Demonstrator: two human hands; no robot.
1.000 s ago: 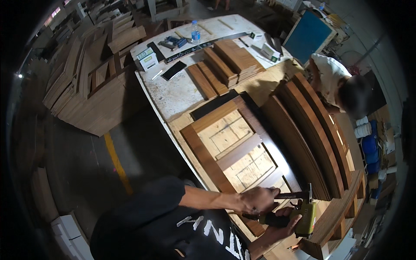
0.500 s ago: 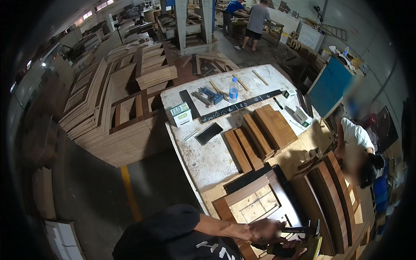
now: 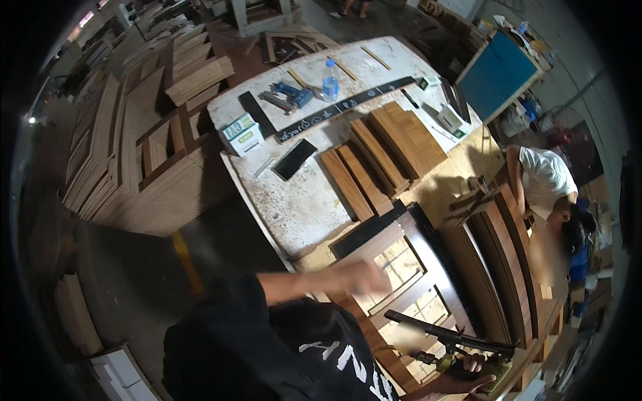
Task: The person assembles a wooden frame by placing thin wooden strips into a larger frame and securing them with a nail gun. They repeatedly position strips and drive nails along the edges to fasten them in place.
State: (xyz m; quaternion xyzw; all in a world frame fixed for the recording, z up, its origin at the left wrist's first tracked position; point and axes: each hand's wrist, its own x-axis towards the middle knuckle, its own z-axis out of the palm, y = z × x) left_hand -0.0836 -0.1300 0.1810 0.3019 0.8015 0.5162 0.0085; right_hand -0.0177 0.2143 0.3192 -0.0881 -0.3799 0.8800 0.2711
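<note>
At the lower right, my right hand (image 3: 473,373) is wrapped round the handle of a nail gun (image 3: 461,341). This tool has a long black magazine and a yellow-green body, and it lies tilted over the near end of a brown wooden frame (image 3: 413,295) with rectangular openings. Above the frame's left side is my left hand (image 3: 364,277), apart from the nail gun. Motion smears its fingers, so their shape does not show. Several curved brown wooden pieces (image 3: 511,264) stand on edge to the right of the frame.
On the white-topped table (image 3: 267,207) are brown wooden blocks (image 3: 404,144), a phone (image 3: 295,160), a box (image 3: 243,136), a water bottle (image 3: 330,81) and a blue nail gun (image 3: 293,94). Stacked panels (image 3: 154,194) stand at left. A person in white (image 3: 545,177) bends at the right.
My left hand has moved left and away from the nail gun, which it was at before. My right hand still holds the tool, its long magazine now plainly visible. The whole view has shifted.
</note>
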